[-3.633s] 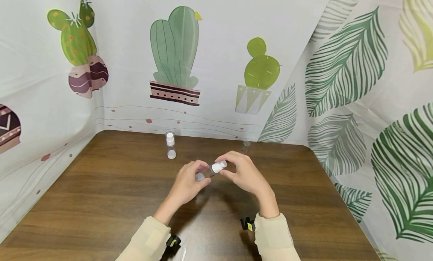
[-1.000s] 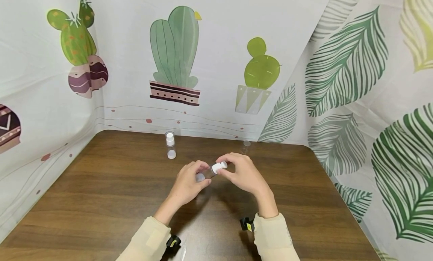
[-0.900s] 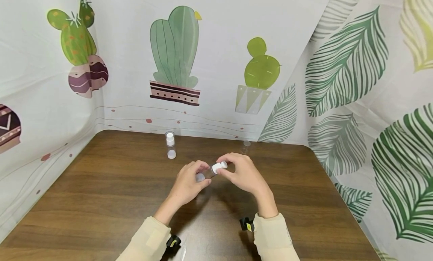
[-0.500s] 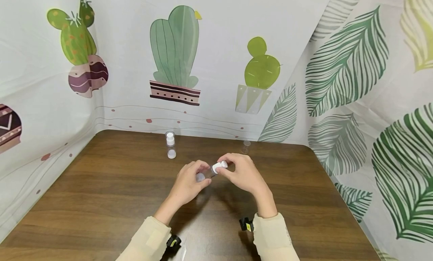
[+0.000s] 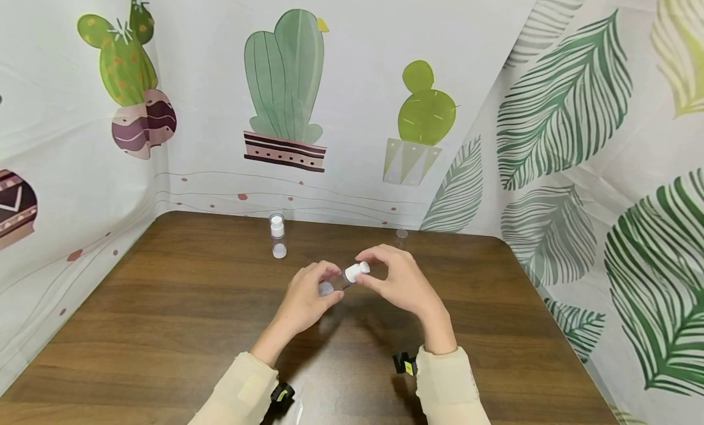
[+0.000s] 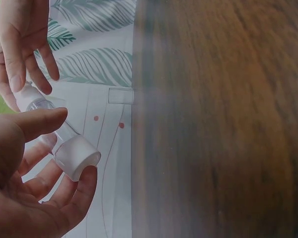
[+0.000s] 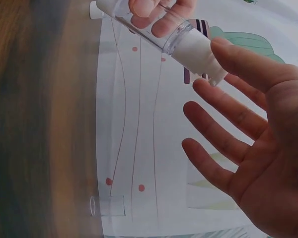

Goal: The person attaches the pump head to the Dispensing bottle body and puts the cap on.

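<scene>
My left hand [image 5: 308, 296] grips a small clear pump bottle [image 5: 342, 281] by its lower end, with the white base [image 6: 79, 156] between thumb and fingers. The bottle is tilted above the table, its white pump top [image 5: 356, 271] pointing up and right. Around that top is my right hand [image 5: 398, 281]. Its thumb [image 7: 238, 59] lies against the white collar in the right wrist view, while the other fingers are spread and fairly straight beside the pump's end. A matching capped pump bottle [image 5: 278, 236] stands upright at the back.
A clear cap [image 5: 401, 236] stands near the table's back edge, behind my right hand. The brown wooden table [image 5: 165, 327] meets printed cloth [image 5: 209, 107] at the back and sides. A thin clear strip [image 5: 299, 411] lies near the front.
My right hand has drawn back slightly to the right, and its fingers have loosened around the pump top. The left hand and the bottle stay in place.
</scene>
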{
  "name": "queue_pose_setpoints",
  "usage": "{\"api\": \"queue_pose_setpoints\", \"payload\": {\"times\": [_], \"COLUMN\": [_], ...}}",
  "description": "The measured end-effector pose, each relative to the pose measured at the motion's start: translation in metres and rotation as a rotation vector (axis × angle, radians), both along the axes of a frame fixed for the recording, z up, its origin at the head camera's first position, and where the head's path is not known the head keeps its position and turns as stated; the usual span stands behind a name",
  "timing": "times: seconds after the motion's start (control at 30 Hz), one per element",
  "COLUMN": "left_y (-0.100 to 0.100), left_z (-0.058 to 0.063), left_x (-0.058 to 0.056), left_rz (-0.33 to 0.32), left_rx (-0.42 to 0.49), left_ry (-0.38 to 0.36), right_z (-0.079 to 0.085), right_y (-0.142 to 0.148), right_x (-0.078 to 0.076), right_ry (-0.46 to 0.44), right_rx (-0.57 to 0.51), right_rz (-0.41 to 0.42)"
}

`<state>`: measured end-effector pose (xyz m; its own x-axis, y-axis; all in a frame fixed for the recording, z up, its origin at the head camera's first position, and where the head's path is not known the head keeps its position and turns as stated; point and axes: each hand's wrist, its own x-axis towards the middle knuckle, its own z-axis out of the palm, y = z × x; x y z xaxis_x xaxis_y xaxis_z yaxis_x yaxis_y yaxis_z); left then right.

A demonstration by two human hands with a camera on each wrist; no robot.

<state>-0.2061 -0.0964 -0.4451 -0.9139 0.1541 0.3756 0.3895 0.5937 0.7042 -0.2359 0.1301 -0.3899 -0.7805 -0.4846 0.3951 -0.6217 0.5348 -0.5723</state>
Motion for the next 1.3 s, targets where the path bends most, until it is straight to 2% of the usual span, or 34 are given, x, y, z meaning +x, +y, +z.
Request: {"api": "queue_pose_setpoints", "payload": {"times": [0.27,0.7,1.3], "left_y": [0.0000,0.0007,0.0019], "left_z": [-0.0003,0.0011,0.0008], "left_x": [0.0001,0.0012,-0.0002], "left_rz": [0.004,0.005,-0.002], "left_rx": [-0.009,0.009,0.005], "left_ry": [0.001,-0.036,-0.014], "right_z": [-0.0009,-0.0021,-0.0029], "right_y": [0.0011,-0.0013,-0.0030], "right_x": [-0.0008,-0.0013,-0.0014], "right_ry": [-0.004,-0.001,0.000], "right_rx": [-0.006,0.010,0.035], "right_rz": [0.034,0.057,0.024]}}
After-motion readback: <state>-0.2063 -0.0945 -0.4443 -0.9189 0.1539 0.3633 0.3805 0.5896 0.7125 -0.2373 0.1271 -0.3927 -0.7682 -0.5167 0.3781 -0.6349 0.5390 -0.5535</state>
